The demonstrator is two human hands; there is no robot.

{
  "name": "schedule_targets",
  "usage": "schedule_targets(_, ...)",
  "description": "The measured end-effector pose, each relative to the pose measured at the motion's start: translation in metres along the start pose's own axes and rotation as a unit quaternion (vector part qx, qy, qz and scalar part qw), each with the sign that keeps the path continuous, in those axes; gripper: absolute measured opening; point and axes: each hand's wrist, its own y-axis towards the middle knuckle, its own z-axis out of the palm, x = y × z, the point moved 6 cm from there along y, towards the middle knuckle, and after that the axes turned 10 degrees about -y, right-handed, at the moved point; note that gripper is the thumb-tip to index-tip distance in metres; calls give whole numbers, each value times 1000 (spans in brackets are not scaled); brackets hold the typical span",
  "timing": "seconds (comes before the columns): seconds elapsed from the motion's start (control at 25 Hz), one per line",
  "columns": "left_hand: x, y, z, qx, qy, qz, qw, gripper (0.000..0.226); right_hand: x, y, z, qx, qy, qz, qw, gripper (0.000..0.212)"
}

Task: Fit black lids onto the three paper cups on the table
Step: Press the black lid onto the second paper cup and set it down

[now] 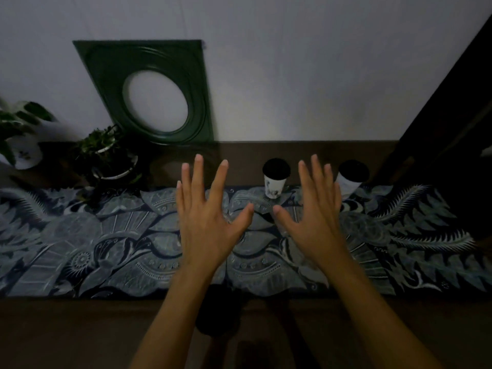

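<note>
Two white paper cups stand at the far edge of the patterned cloth, each with a black lid on top. One cup point(274, 185) shows between my hands, its lid point(276, 167) dark and round. The other cup point(347, 186) stands just right of my right hand, under its lid point(353, 170). My left hand point(210, 209) and my right hand point(310, 209) hover palm-down over the cloth, fingers spread straight, holding nothing. No third cup shows; my hands may hide it.
A blue-grey patterned cloth point(106, 243) covers the wooden table. Two potted plants point(106, 153) stand at the back left. A green square frame point(154, 91) with a round opening leans on the wall. A dark panel point(452, 129) rises at the right.
</note>
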Motion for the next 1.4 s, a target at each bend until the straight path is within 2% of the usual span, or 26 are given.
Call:
schedule_targets(0.2,5,28,66,42,8,-12,999,84,-55,25,34,42,40,57,997,92)
schedule_targets(0.36,22,51,139,102,30,-33,994,84,-99,51,92,93,109,115,983,95)
schedule_targets(0.68,56,98,274,220,22,-57,974,78,-139,84,230,217,293,222,904,99)
schedule_targets(0.8,60,112,307,255,60,-31,965,73,-137,92,270,205,367,219,880,91)
schedule_targets(0.92,68,114,322,263,60,-25,963,65,-131,97,301,205,343,245,883,80)
schedule_targets(1.04,75,113,321,236,37,-54,970,62,-127,108,313,176,191,226,939,59)
schedule_targets(1.08,76,113,318,228,27,-62,971,61,-125,113,308,159,173,218,947,54)
schedule_targets(1.16,81,112,306,218,-1,-94,971,59,-121,118,301,157,251,201,934,52)
schedule_targets(1.24,87,111,292,219,-43,-147,964,55,-122,115,295,194,326,179,908,56)
schedule_targets(1.32,88,112,271,206,-100,-197,953,53,-121,107,279,217,341,164,900,63)
schedule_targets(1.4,83,112,238,174,-185,-235,938,51,-115,102,245,213,331,138,909,69)
